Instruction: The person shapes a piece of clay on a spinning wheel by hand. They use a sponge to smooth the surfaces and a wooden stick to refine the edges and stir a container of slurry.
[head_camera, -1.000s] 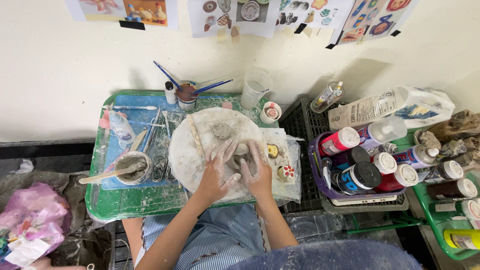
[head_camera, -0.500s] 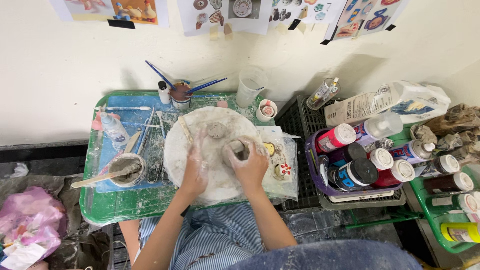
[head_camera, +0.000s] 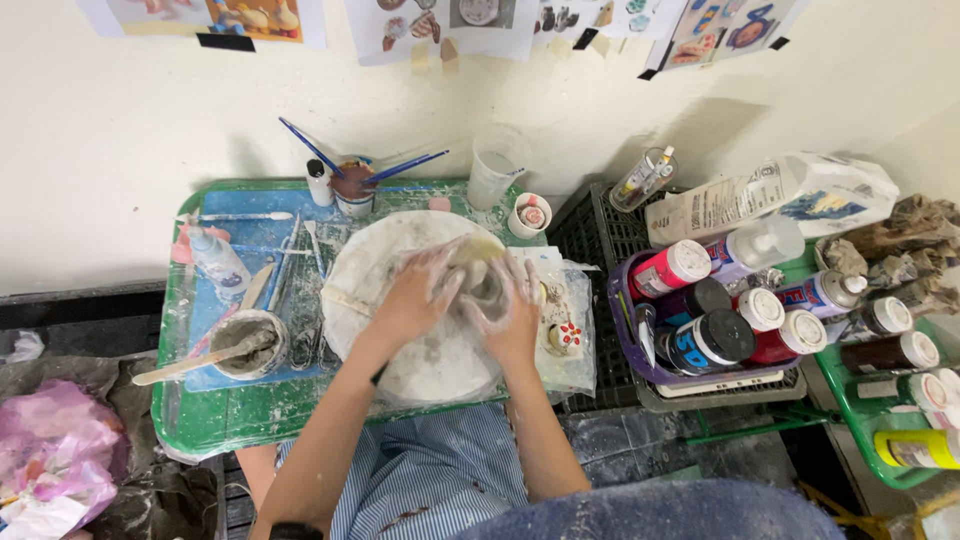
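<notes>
Clay lump (head_camera: 484, 290) now sits enclosed between both palms on the round white board (head_camera: 380, 350) — a second ago the fingers only prodded it. Left hand (head_camera: 415, 300) and right hand (head_camera: 512, 315) are cupped closed around it — shaping has moved to squeezing.

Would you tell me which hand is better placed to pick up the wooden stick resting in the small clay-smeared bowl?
Probably the left hand: it lies on the round white board, on the side of the small clay-smeared bowl and wooden stick. The right hand sits farther away, cupping the grey clay lump.
</notes>
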